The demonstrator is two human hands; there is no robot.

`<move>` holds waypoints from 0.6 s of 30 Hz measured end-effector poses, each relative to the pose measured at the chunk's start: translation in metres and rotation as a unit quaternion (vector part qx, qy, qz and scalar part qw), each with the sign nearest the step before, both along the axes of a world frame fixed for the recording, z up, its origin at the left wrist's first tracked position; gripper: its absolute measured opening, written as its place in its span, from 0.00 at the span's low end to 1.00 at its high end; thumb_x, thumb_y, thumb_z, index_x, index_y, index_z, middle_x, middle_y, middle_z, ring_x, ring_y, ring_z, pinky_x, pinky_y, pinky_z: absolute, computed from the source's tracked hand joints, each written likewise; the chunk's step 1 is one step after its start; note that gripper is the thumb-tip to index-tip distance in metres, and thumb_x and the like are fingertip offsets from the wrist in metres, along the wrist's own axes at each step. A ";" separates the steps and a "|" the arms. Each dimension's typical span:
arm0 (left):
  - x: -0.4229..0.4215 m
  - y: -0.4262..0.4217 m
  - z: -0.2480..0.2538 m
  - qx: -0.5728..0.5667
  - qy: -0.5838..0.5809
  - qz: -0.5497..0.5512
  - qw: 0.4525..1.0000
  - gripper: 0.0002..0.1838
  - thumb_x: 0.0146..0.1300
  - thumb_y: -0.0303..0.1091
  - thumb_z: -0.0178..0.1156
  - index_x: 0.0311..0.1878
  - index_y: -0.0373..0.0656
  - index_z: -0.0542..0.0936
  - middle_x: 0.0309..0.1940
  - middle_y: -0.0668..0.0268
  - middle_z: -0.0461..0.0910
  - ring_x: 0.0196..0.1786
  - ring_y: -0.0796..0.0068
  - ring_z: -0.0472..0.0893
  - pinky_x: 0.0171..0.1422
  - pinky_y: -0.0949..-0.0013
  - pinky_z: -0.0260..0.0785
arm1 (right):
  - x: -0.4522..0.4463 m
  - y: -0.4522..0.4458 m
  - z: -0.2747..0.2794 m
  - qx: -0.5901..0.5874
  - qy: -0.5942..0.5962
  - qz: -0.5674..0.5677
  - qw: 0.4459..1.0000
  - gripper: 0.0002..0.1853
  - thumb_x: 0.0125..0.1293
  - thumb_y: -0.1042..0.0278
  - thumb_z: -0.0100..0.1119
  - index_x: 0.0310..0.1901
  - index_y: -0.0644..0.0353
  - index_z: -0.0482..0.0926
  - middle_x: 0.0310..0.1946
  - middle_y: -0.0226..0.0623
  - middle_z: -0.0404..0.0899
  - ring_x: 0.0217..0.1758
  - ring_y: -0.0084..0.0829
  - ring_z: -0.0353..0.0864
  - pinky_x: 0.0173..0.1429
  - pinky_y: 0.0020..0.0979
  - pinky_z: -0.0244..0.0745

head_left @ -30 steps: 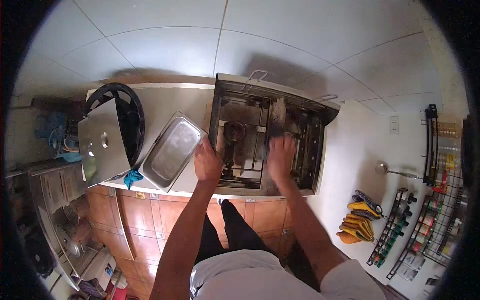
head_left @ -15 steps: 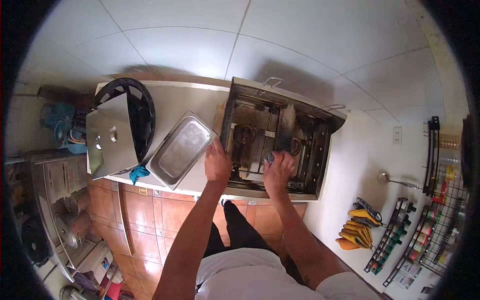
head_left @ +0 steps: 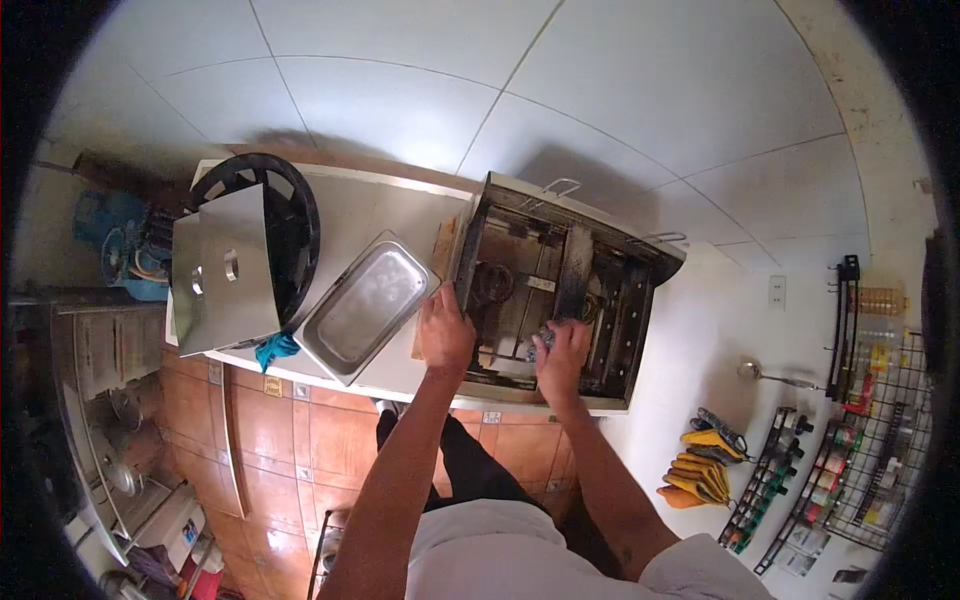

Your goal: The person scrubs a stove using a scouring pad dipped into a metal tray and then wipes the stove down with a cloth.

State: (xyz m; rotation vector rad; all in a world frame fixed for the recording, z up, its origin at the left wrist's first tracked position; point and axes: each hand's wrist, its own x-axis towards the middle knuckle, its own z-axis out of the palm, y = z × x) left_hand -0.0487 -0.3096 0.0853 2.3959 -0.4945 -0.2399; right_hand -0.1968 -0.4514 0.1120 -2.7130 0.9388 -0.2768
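My right hand (head_left: 563, 352) is closed around a small grey scouring pad (head_left: 541, 343) inside the open, blackened stove body (head_left: 578, 262), toward its front. Soot and grease cover the stove's inner panels, with a round burner (head_left: 493, 283) on the left side. My left hand (head_left: 446, 330) grips the stove's left side wall, fingers curled at its edge. Just left of that hand, an empty rectangular steel pan (head_left: 366, 307) lies tilted on the white counter.
Steel lids (head_left: 232, 265) lean on a black round rack (head_left: 300, 225) at the counter's left, beside a teal cloth (head_left: 276, 348). Yellow gloves (head_left: 702, 470), a ladle (head_left: 777, 377) and a wire spice rack (head_left: 880, 450) hang on the right wall.
My right hand has come from the central divider toward the stove's front, and the scouring pad now shows in it. My left hand stays at the side wall. The camera view has turned.
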 end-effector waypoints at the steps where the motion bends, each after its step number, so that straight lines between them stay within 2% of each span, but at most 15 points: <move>1: 0.001 0.001 0.000 0.007 -0.006 -0.008 1.000 0.28 0.56 0.23 0.61 0.62 0.34 0.69 0.46 0.46 0.79 0.54 0.44 0.77 0.60 0.50 0.73 | -0.002 -0.010 -0.001 0.039 -0.027 -0.003 0.999 0.22 0.61 0.68 0.71 0.54 0.63 0.74 0.55 0.51 0.67 0.62 0.53 0.66 0.62 0.53 0.63; 2: 0.002 0.000 -0.002 0.014 0.005 -0.002 1.000 0.29 0.56 0.23 0.61 0.62 0.33 0.68 0.46 0.46 0.79 0.54 0.44 0.77 0.60 0.50 0.73 | 0.003 -0.031 -0.003 0.037 -0.069 0.011 0.997 0.23 0.65 0.64 0.68 0.57 0.65 0.74 0.59 0.52 0.67 0.65 0.54 0.65 0.66 0.53 0.62; 5: -0.005 0.002 -0.003 0.024 0.031 -0.013 0.999 0.29 0.56 0.24 0.62 0.63 0.32 0.68 0.46 0.45 0.79 0.54 0.44 0.77 0.59 0.50 0.73 | 0.034 -0.050 0.013 -0.094 0.013 0.031 0.995 0.29 0.67 0.60 0.65 0.66 0.64 0.69 0.65 0.54 0.65 0.69 0.57 0.62 0.70 0.55 0.60; 6: -0.003 0.001 -0.006 0.012 0.021 -0.020 1.000 0.29 0.56 0.24 0.62 0.63 0.32 0.68 0.46 0.45 0.79 0.54 0.44 0.77 0.59 0.50 0.73 | 0.025 -0.041 0.009 -0.044 -0.003 0.023 0.999 0.34 0.70 0.58 0.62 0.72 0.63 0.63 0.70 0.55 0.62 0.73 0.57 0.58 0.74 0.55 0.57; 8: 0.001 0.001 -0.009 -0.002 -0.020 -0.026 0.999 0.28 0.57 0.25 0.61 0.63 0.32 0.68 0.45 0.45 0.79 0.54 0.44 0.77 0.56 0.49 0.75 | 0.006 -0.019 0.012 -0.038 0.023 0.036 0.998 0.34 0.71 0.59 0.61 0.73 0.63 0.61 0.71 0.56 0.61 0.74 0.58 0.58 0.75 0.55 0.56; 10: -0.002 0.001 -0.006 0.021 -0.001 -0.023 1.000 0.28 0.58 0.26 0.62 0.63 0.32 0.68 0.45 0.45 0.79 0.54 0.43 0.77 0.57 0.49 0.74 | 0.003 -0.015 0.011 -0.019 0.060 0.029 0.998 0.33 0.72 0.62 0.59 0.74 0.63 0.60 0.73 0.55 0.60 0.74 0.57 0.60 0.76 0.55 0.55; 13: 0.000 -0.002 -0.002 0.032 0.019 -0.026 0.999 0.28 0.59 0.26 0.61 0.63 0.31 0.67 0.46 0.45 0.78 0.54 0.44 0.76 0.60 0.50 0.72 | 0.045 -0.076 -0.021 -0.038 0.021 0.035 0.998 0.31 0.71 0.64 0.60 0.72 0.62 0.63 0.69 0.53 0.65 0.71 0.56 0.64 0.72 0.58 0.58; 15: -0.004 -0.002 0.001 0.034 0.027 -0.028 0.999 0.28 0.59 0.27 0.61 0.63 0.31 0.67 0.47 0.45 0.78 0.55 0.45 0.76 0.62 0.50 0.71 | 0.087 -0.114 -0.013 -0.060 -0.053 0.085 0.993 0.26 0.71 0.66 0.59 0.68 0.60 0.67 0.64 0.51 0.68 0.68 0.55 0.66 0.68 0.62 0.60; 18: -0.001 -0.002 0.005 0.046 0.017 -0.045 0.998 0.28 0.60 0.28 0.62 0.63 0.30 0.67 0.46 0.45 0.78 0.56 0.45 0.75 0.63 0.51 0.70 | 0.077 -0.159 -0.032 -0.090 -0.010 -0.048 0.995 0.21 0.71 0.68 0.58 0.64 0.60 0.71 0.60 0.52 0.70 0.66 0.55 0.68 0.63 0.63 0.62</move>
